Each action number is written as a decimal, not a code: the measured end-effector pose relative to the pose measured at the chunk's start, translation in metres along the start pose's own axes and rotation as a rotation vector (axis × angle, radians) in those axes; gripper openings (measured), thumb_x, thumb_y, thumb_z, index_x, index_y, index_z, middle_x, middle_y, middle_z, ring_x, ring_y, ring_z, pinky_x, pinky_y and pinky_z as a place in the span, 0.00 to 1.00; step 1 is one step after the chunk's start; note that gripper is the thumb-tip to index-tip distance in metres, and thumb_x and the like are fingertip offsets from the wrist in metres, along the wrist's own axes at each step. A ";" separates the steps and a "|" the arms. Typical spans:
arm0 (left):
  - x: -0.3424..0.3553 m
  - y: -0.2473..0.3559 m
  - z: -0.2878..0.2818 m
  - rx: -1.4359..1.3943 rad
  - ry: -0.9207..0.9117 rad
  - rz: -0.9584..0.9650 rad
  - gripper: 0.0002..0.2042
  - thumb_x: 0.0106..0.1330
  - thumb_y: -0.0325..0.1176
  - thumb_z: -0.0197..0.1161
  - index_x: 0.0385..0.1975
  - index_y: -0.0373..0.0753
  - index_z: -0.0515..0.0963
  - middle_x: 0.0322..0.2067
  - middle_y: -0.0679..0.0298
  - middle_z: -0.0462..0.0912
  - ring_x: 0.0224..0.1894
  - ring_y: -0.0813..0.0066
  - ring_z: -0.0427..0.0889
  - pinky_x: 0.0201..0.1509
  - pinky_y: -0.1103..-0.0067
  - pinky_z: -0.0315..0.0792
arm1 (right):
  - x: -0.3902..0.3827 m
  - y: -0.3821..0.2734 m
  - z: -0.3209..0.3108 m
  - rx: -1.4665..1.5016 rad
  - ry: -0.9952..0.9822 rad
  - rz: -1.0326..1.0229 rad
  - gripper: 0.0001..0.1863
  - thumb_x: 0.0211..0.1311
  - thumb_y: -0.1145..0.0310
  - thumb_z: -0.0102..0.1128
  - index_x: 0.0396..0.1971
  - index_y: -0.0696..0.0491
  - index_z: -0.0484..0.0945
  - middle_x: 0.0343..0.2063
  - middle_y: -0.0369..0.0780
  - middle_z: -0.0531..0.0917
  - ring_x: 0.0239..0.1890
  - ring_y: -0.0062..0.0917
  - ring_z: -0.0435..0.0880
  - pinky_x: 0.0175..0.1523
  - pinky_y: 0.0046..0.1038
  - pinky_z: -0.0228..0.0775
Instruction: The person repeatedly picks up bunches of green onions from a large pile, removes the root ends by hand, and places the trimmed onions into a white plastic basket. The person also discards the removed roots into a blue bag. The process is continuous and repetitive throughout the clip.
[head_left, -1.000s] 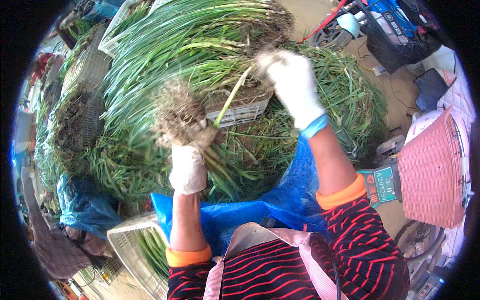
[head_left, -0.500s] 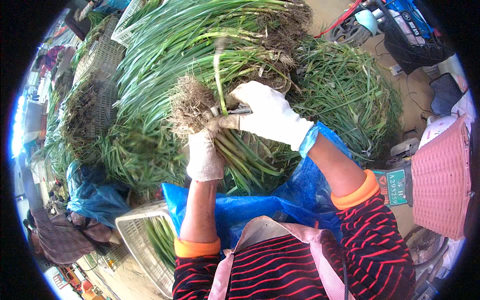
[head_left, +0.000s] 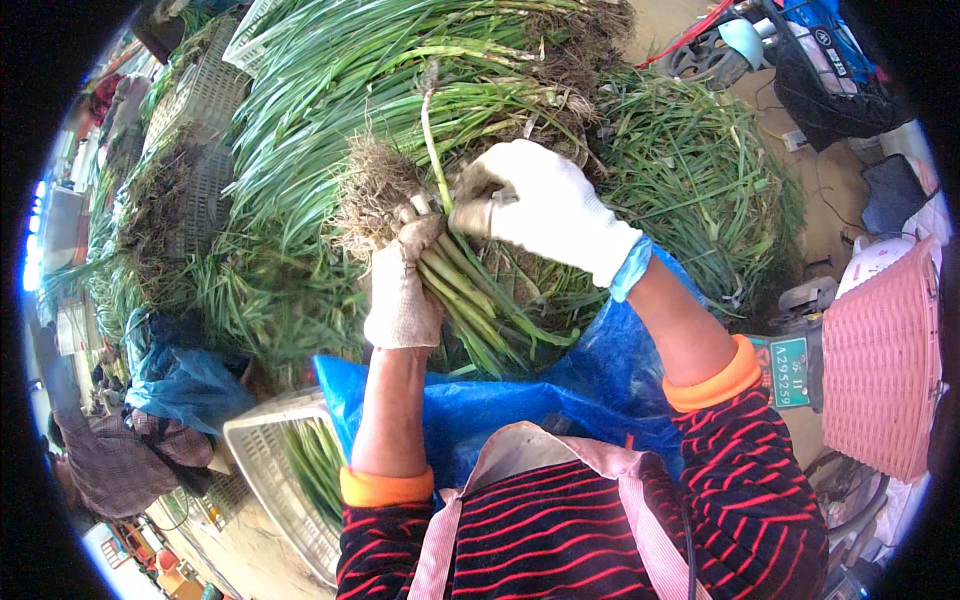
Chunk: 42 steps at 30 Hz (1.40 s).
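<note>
My left hand, in a soiled white glove, is closed round a bunch of green onions. Their brown roots stick out beyond my thumb, and the green stalks trail toward the blue plastic sheet. One pale stalk rises apart from the others, away from me. My gloved right hand is beside that stalk, with fingers curled and thumb drawn in. What lies between those fingertips is blurred and partly hidden.
A large pile of green onions lies ahead, with loose leaves heaped to its right. A white plastic crate holding green stalks stands at my left. A pink basket stands at the right. Another person's plaid sleeve shows far left.
My right hand has turned slightly and drawn its fingers off the left thumb. The small metal piece seen at its fingertips no longer shows clearly. My left hand keeps its grip.
</note>
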<state>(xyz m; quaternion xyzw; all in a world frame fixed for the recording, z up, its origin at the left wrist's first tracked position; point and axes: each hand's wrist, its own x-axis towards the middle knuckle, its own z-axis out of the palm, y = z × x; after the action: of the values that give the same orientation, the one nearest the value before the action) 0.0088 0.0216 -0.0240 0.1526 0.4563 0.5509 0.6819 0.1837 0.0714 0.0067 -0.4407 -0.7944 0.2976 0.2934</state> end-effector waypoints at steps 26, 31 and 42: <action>0.002 -0.001 -0.007 0.267 -0.023 0.163 0.17 0.57 0.24 0.63 0.47 0.39 0.71 0.41 0.68 0.74 0.43 0.76 0.74 0.47 0.76 0.73 | 0.001 0.021 -0.016 -0.489 0.368 -0.158 0.10 0.47 0.61 0.63 0.20 0.52 0.77 0.22 0.41 0.77 0.28 0.37 0.77 0.36 0.37 0.69; -0.017 0.014 -0.007 0.294 -0.076 0.121 0.12 0.55 0.24 0.64 0.37 0.42 0.72 0.35 0.70 0.71 0.38 0.77 0.72 0.44 0.77 0.71 | -0.003 0.069 -0.059 -0.739 0.456 0.111 0.12 0.48 0.58 0.58 0.22 0.52 0.78 0.24 0.41 0.79 0.32 0.37 0.79 0.38 0.37 0.71; -0.018 0.013 -0.024 0.340 -0.055 0.189 0.17 0.55 0.26 0.63 0.45 0.40 0.70 0.33 0.67 0.71 0.32 0.72 0.75 0.38 0.71 0.76 | -0.008 0.084 -0.052 -0.119 -0.061 -0.052 0.27 0.60 0.59 0.57 0.58 0.53 0.69 0.56 0.46 0.73 0.58 0.36 0.71 0.65 0.31 0.59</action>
<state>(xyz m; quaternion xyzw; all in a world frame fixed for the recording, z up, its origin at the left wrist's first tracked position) -0.0176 0.0035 -0.0194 0.3226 0.5076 0.5231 0.6039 0.2686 0.1117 -0.0225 -0.4272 -0.8305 0.2554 0.2501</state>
